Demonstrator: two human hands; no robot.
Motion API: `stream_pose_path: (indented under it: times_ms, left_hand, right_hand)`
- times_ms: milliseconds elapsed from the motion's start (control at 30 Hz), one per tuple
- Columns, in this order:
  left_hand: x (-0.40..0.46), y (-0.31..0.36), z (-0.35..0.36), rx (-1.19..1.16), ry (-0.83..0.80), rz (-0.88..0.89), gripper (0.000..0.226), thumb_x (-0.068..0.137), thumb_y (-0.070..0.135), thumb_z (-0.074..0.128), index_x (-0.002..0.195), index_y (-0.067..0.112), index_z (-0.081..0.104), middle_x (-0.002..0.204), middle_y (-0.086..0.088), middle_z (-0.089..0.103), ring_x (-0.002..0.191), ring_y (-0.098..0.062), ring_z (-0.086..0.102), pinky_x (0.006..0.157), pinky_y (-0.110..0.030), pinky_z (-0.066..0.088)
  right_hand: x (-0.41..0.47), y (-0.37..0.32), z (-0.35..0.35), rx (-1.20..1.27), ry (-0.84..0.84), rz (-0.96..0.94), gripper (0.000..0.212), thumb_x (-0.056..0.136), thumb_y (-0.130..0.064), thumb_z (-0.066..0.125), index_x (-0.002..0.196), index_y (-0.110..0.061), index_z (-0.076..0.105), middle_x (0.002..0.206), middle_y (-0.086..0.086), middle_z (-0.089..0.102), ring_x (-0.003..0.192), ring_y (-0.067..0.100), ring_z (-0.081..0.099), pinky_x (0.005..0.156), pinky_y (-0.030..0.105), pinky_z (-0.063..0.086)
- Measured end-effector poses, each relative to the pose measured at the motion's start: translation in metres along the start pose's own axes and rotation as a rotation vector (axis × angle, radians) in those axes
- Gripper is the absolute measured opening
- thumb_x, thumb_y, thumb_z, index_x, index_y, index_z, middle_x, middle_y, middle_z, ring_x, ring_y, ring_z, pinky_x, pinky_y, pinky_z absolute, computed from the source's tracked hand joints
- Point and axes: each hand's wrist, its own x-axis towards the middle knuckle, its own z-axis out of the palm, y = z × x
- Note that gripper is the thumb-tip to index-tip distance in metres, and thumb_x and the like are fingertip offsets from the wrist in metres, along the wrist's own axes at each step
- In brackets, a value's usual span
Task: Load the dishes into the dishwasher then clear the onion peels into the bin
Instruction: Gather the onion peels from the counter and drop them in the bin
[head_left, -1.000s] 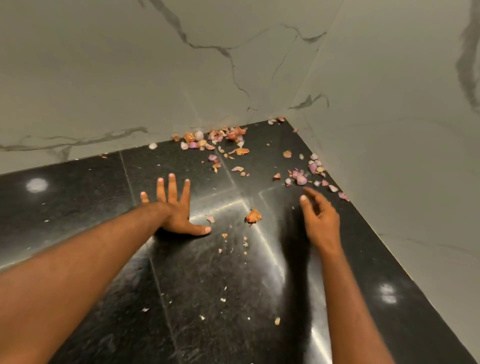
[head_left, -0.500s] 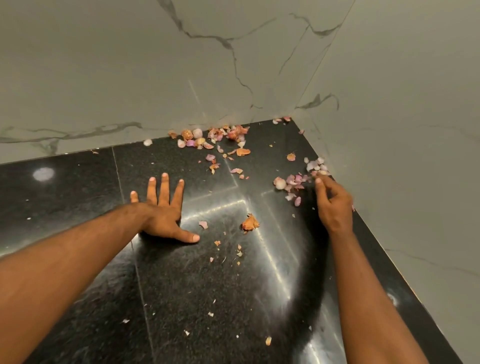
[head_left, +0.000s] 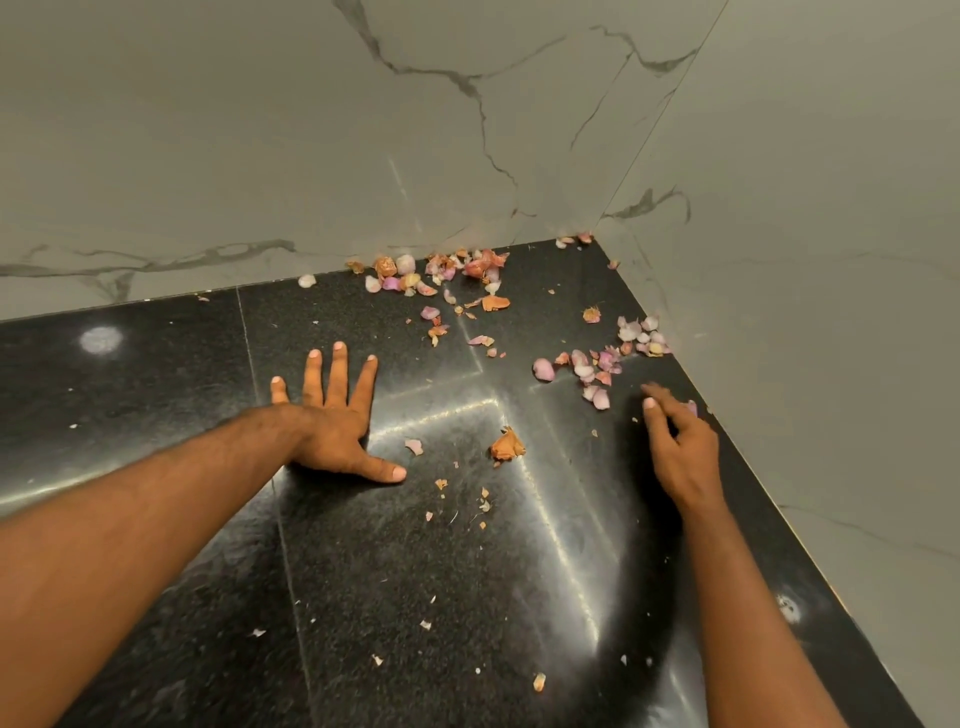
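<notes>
Pink and orange onion peels lie scattered on a black stone counter in a corner. One heap of peels runs along the back wall. A second cluster of pink peels lies near the right wall. A single orange peel sits between my hands, with small crumbs around it. My left hand presses flat on the counter, fingers spread. My right hand hovers low just in front of the right cluster, fingers loosely bent and blurred, holding nothing I can see.
Grey marble walls close the counter at the back and on the right. Tiny peel flakes dot the near part of the counter. No dishwasher, dishes or bin are in view.
My right hand reached into the pink peels by the right wall, pushed some leftward, and has now drawn back toward me. My left hand stays flat in place.
</notes>
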Motion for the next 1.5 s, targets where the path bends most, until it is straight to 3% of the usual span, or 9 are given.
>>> stream_pose_path:
  times_ms: [133, 233, 367, 433, 567, 767, 1033, 1267, 1500]
  left_hand:
    - [-0.003, -0.001, -0.002, -0.021, -0.001, -0.010, 0.157, 0.050, 0.106, 0.052, 0.139, 0.031, -0.054, 0.136, -0.008, -0.067, 0.136, -0.041, -0.052, 0.115, -0.076, -0.015]
    - [-0.005, -0.001, 0.001, -0.021, -0.005, -0.015, 0.157, 0.051, 0.106, 0.052, 0.139, 0.030, -0.053, 0.136, -0.007, -0.067, 0.136, -0.040, -0.051, 0.115, -0.075, -0.015]
    - [-0.003, -0.001, -0.001, -0.017, -0.002, -0.005, 0.157, 0.049, 0.107, 0.051, 0.139, 0.031, -0.054, 0.136, -0.006, -0.067, 0.137, -0.040, -0.051, 0.115, -0.076, -0.013]
    - [-0.004, 0.000, -0.002, -0.026, -0.004, -0.004, 0.157, 0.050, 0.107, 0.051, 0.139, 0.031, -0.054, 0.137, -0.007, -0.067, 0.137, -0.040, -0.051, 0.115, -0.076, -0.014]
    - [-0.004, -0.001, 0.002, -0.019, -0.006, -0.004, 0.157, 0.050, 0.107, 0.051, 0.139, 0.031, -0.054, 0.136, -0.007, -0.067, 0.137, -0.040, -0.051, 0.115, -0.076, -0.014]
    - [0.000, -0.003, 0.002, -0.018, 0.011, -0.010, 0.158, 0.045, 0.110, 0.048, 0.135, 0.032, -0.056, 0.130, -0.005, -0.070, 0.135, -0.040, -0.052, 0.114, -0.076, -0.015]
    - [0.001, -0.002, 0.001, -0.013, 0.003, 0.005, 0.159, 0.043, 0.111, 0.047, 0.136, 0.032, -0.056, 0.133, -0.007, -0.070, 0.136, -0.040, -0.051, 0.115, -0.076, -0.014]
    - [0.005, -0.002, 0.003, 0.001, 0.010, 0.012, 0.159, 0.044, 0.110, 0.047, 0.135, 0.032, -0.057, 0.128, -0.006, -0.071, 0.134, -0.041, -0.053, 0.114, -0.077, -0.014]
    - [0.002, -0.003, 0.003, -0.008, 0.008, 0.009, 0.157, 0.048, 0.108, 0.050, 0.136, 0.032, -0.056, 0.132, -0.006, -0.070, 0.134, -0.041, -0.053, 0.114, -0.076, -0.015]
  right_hand:
    - [0.001, -0.006, -0.006, 0.073, 0.326, 0.000, 0.034, 0.104, -0.038, 0.053, 0.126, -0.022, 0.073, 0.123, 0.002, 0.072, 0.115, 0.022, 0.066, 0.104, 0.044, 0.052]
    - [-0.005, -0.007, 0.005, -0.078, 0.061, 0.077, 0.048, 0.105, -0.043, 0.054, 0.146, -0.018, 0.059, 0.154, 0.008, 0.053, 0.144, 0.026, 0.047, 0.121, 0.051, 0.036]
    - [-0.014, -0.034, 0.006, 0.428, 0.050, -0.020, 0.027, 0.107, -0.015, 0.057, 0.129, -0.015, 0.072, 0.124, 0.003, 0.075, 0.116, 0.022, 0.071, 0.105, 0.046, 0.055]
    - [-0.010, -0.037, 0.004, 0.456, 0.152, 0.031, 0.044, 0.100, 0.006, 0.052, 0.136, -0.014, 0.066, 0.135, 0.003, 0.069, 0.117, 0.021, 0.069, 0.104, 0.042, 0.056]
    - [-0.014, -0.041, 0.021, 0.570, -0.090, 0.119, 0.095, 0.085, 0.032, 0.043, 0.162, -0.023, 0.033, 0.166, -0.006, 0.033, 0.136, 0.013, 0.056, 0.096, 0.018, 0.054]
    - [0.006, -0.053, 0.007, 0.410, 0.096, 0.107, 0.016, 0.093, -0.027, 0.078, 0.108, -0.022, 0.078, 0.100, -0.002, 0.079, 0.092, 0.017, 0.077, 0.090, 0.045, 0.063]
    - [0.087, -0.036, -0.005, -0.110, -0.145, -0.012, 0.054, 0.108, -0.031, 0.052, 0.160, -0.026, 0.037, 0.167, 0.000, 0.036, 0.152, 0.019, 0.033, 0.127, 0.039, 0.025]
    - [0.088, -0.045, 0.000, 0.447, 0.153, -0.003, 0.025, 0.108, -0.016, 0.053, 0.122, -0.013, 0.074, 0.117, 0.001, 0.076, 0.109, 0.015, 0.072, 0.102, 0.042, 0.058]
    - [0.094, -0.050, 0.024, -0.048, -0.239, -0.034, 0.052, 0.112, -0.041, 0.038, 0.159, -0.020, 0.040, 0.170, 0.003, 0.029, 0.156, 0.018, 0.025, 0.128, 0.038, 0.017]
